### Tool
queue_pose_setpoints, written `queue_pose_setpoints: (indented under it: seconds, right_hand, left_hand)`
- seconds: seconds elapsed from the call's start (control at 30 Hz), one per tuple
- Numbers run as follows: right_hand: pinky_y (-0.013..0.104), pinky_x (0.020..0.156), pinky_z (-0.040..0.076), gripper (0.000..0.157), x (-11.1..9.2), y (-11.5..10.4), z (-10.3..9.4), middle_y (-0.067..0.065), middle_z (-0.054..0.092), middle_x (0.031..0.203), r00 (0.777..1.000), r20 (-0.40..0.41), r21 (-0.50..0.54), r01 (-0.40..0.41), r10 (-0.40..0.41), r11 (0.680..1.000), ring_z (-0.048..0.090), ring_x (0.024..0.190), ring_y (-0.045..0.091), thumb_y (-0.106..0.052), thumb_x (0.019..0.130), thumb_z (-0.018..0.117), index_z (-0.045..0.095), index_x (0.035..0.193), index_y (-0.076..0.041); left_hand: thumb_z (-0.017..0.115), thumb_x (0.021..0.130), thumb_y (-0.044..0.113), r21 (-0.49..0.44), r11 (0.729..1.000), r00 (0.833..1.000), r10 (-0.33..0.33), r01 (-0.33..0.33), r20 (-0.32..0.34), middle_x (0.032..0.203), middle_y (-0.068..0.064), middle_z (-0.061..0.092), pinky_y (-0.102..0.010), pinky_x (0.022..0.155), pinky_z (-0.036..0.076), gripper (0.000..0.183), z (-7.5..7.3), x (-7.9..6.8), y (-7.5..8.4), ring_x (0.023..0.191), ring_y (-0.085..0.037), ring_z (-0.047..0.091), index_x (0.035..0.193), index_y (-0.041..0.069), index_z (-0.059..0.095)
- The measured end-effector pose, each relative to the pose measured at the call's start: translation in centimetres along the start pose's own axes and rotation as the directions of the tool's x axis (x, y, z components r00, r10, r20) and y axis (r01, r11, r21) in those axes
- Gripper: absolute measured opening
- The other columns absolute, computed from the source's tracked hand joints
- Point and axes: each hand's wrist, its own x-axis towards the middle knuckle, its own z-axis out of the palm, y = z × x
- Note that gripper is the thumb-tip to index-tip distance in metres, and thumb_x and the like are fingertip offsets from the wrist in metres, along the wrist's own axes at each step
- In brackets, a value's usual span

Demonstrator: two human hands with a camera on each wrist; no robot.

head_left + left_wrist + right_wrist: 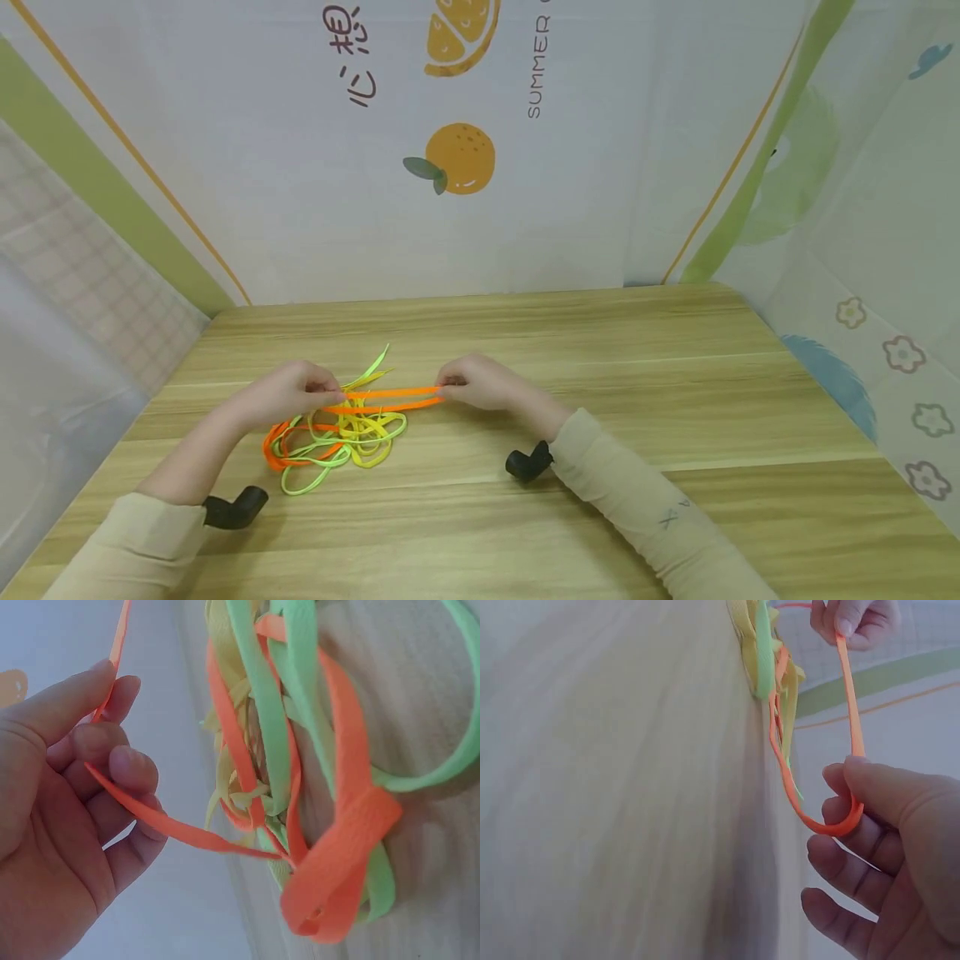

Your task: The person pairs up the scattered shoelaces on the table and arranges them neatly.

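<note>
An orange flat shoelace (393, 392) stretches between the two hands above the table. My left hand (296, 396) pinches it between thumb and index finger, and its tail (180, 831) runs from the palm side to the pile. My right hand (483, 383) pinches the lace with thumb and forefinger; just past that grip it bends in a loop (840, 827) and leads back to the heap. Beneath and beside the left hand lies a tangle of yellow laces (367, 454), light green laces (306, 490) and more orange lace (276, 450), overlapping one another.
The wood-grain table (600, 533) spreads out under both hands. A printed white cloth (570, 192) hangs along its back edge, with more cloth at both sides. Black wrist mounts (238, 508) stick out from the beige sleeves (637, 492).
</note>
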Motion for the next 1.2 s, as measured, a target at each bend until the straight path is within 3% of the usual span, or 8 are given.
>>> queue_pose_setpoints:
  seconds: [0.23, 0.47, 0.77, 1.2]
  right_hand:
    - [0.023, 0.063, 0.038, 0.010, -1.1, 0.6, -1.1, -0.005, 0.059, 0.074, 0.999, -0.033, 0.038, -0.018, 0.019, 0.999, 0.045, 0.065, 0.008, -0.018, 0.095, 0.063, 0.069, 0.090, -0.012]
    - [0.025, 0.065, 0.041, 0.012, -2.2, 1.2, -2.0, -0.003, 0.061, 0.078, 0.999, -0.035, 0.041, -0.015, 0.016, 0.999, 0.047, 0.068, 0.010, -0.018, 0.096, 0.061, 0.068, 0.090, -0.010]
    - [0.026, 0.063, 0.041, 0.013, -3.9, 2.2, -3.3, -0.001, 0.062, 0.080, 0.997, -0.050, 0.051, -0.056, 0.058, 0.997, 0.046, 0.067, 0.011, -0.019, 0.095, 0.062, 0.069, 0.092, -0.008]
    - [0.028, 0.060, 0.039, 0.016, -5.9, 3.4, -4.7, 0.004, 0.061, 0.080, 0.992, -0.052, 0.075, -0.108, 0.112, 0.991, 0.045, 0.066, 0.013, -0.021, 0.096, 0.061, 0.069, 0.094, -0.008]
  left_hand:
    - [0.062, 0.095, 0.019, -0.006, 1.000, 1.000, -0.013, 0.013, -0.001, 0.066, -0.001, 0.050, -0.026, 0.052, 0.033, 0.019, -0.6, 0.0, -0.2, 0.055, -0.010, 0.034, 0.086, 0.004, 0.069]
    - [0.062, 0.095, 0.021, -0.052, 0.999, 1.000, -0.009, 0.008, -0.019, 0.057, 0.006, 0.034, -0.024, 0.047, 0.029, 0.022, -1.0, -0.2, -0.5, 0.049, -0.006, 0.029, 0.083, 0.002, 0.066]
    - [0.061, 0.095, 0.020, -0.030, 0.999, 0.998, -0.037, 0.036, -0.050, 0.060, 0.004, 0.039, -0.026, 0.049, 0.034, 0.021, -1.5, -0.8, -1.0, 0.051, -0.009, 0.036, 0.086, 0.002, 0.065]
    - [0.062, 0.095, 0.023, -0.069, 0.996, 0.996, -0.059, 0.055, -0.060, 0.061, 0.003, 0.039, -0.029, 0.050, 0.042, 0.023, -2.1, -1.2, -1.7, 0.055, -0.011, 0.040, 0.087, 0.002, 0.066]
